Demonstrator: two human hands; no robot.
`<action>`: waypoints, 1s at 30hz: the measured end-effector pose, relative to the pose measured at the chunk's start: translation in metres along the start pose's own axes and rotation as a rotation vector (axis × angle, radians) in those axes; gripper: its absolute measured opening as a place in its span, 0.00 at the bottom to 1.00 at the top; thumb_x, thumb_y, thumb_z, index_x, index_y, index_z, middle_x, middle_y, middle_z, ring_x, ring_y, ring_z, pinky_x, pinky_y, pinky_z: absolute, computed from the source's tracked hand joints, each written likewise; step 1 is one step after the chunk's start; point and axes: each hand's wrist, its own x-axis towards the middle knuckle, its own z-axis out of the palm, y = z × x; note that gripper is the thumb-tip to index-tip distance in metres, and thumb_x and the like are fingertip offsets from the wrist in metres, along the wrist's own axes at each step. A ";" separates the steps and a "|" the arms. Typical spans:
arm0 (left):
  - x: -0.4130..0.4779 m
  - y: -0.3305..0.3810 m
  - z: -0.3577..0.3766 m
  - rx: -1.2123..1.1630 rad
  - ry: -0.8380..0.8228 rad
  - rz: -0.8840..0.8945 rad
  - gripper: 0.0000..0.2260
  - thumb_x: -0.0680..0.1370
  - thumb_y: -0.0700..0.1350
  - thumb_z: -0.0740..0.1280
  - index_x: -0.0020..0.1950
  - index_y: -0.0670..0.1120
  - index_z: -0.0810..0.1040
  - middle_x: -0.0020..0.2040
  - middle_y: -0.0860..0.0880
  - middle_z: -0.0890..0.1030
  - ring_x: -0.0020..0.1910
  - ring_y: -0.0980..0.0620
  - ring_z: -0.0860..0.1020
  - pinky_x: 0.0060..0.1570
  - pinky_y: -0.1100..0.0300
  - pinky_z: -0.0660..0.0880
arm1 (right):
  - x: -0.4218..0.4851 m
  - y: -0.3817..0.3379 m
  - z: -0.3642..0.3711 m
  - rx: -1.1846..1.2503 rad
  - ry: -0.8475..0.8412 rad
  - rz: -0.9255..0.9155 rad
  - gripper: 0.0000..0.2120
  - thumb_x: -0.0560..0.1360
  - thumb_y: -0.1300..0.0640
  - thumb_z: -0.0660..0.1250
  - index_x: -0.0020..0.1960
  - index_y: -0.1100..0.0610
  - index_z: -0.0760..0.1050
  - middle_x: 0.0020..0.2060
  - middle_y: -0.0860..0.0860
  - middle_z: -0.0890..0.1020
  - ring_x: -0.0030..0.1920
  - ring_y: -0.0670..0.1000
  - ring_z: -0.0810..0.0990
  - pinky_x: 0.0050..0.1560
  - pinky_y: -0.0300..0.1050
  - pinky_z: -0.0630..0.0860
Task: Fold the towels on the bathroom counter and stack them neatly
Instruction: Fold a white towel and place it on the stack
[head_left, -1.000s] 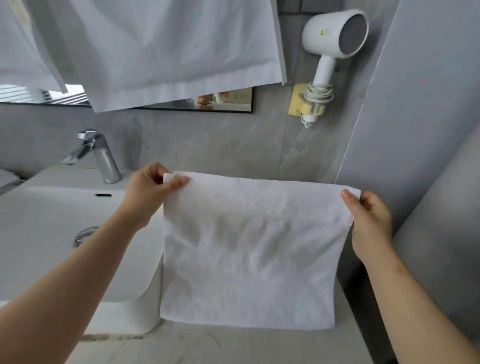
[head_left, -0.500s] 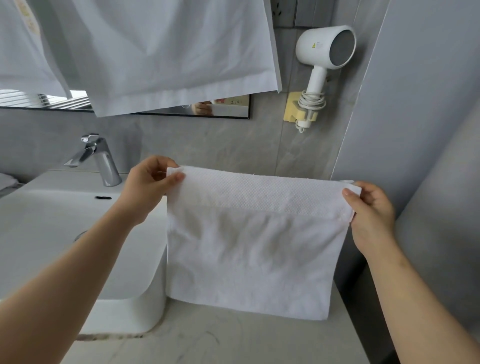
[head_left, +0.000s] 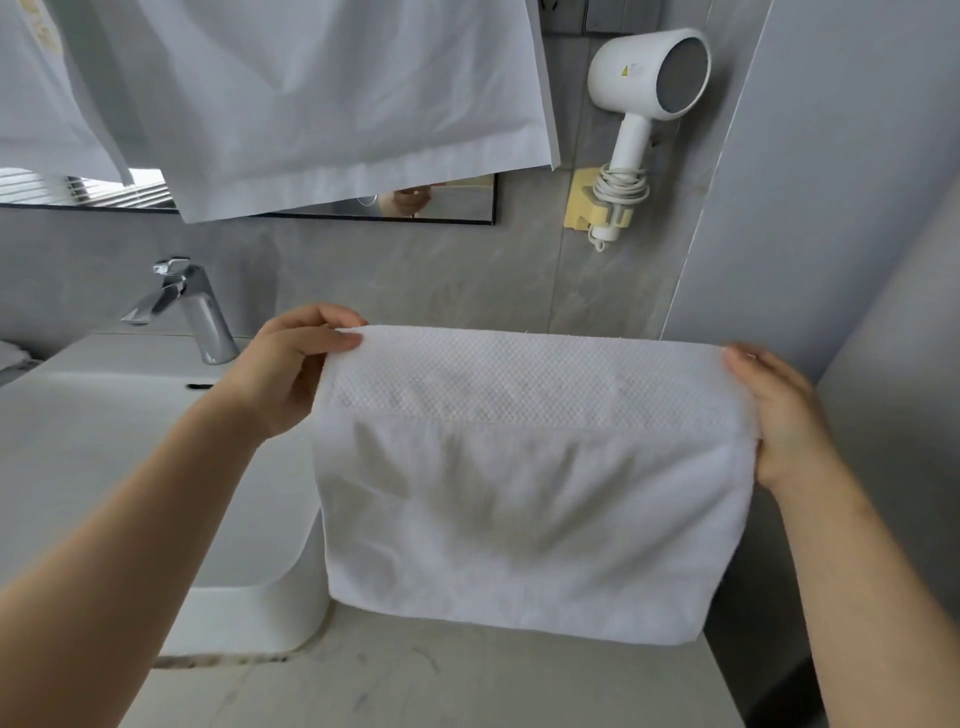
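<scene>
Towel (head_left: 530, 519) hangs doubled over counter (head_left: 415, 686); left grip (head_left: 283, 379) and right grip (head_left: 784, 421) pinch top corners so edges align.

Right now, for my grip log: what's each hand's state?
Left hand: closed, pinching the white towel at its top left corner.
Right hand: closed, gripping the same towel's top right corner.

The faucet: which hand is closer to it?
Left. The left hand pinches the top corner of the towel just right of the faucet; the right hand holds the opposite top corner, beyond the towel.
</scene>
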 end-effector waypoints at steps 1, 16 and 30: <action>0.001 0.000 0.000 -0.029 -0.018 -0.046 0.20 0.75 0.32 0.59 0.28 0.48 0.79 0.31 0.51 0.79 0.29 0.54 0.78 0.27 0.67 0.73 | 0.002 -0.001 -0.003 0.013 -0.038 0.050 0.08 0.73 0.59 0.67 0.36 0.54 0.78 0.30 0.44 0.81 0.34 0.42 0.79 0.35 0.32 0.76; 0.016 -0.108 0.001 0.916 0.099 -0.246 0.05 0.74 0.37 0.67 0.44 0.47 0.77 0.42 0.47 0.77 0.43 0.48 0.75 0.45 0.56 0.74 | -0.003 0.084 -0.012 -0.703 -0.034 0.302 0.07 0.75 0.67 0.64 0.52 0.62 0.77 0.42 0.54 0.78 0.42 0.52 0.74 0.43 0.42 0.68; 0.047 -0.157 0.007 1.229 0.148 -0.259 0.16 0.76 0.37 0.59 0.63 0.47 0.74 0.61 0.44 0.76 0.56 0.45 0.74 0.51 0.59 0.70 | 0.020 0.133 0.005 -0.712 0.078 0.307 0.14 0.76 0.71 0.59 0.60 0.62 0.73 0.49 0.55 0.75 0.46 0.55 0.76 0.49 0.50 0.76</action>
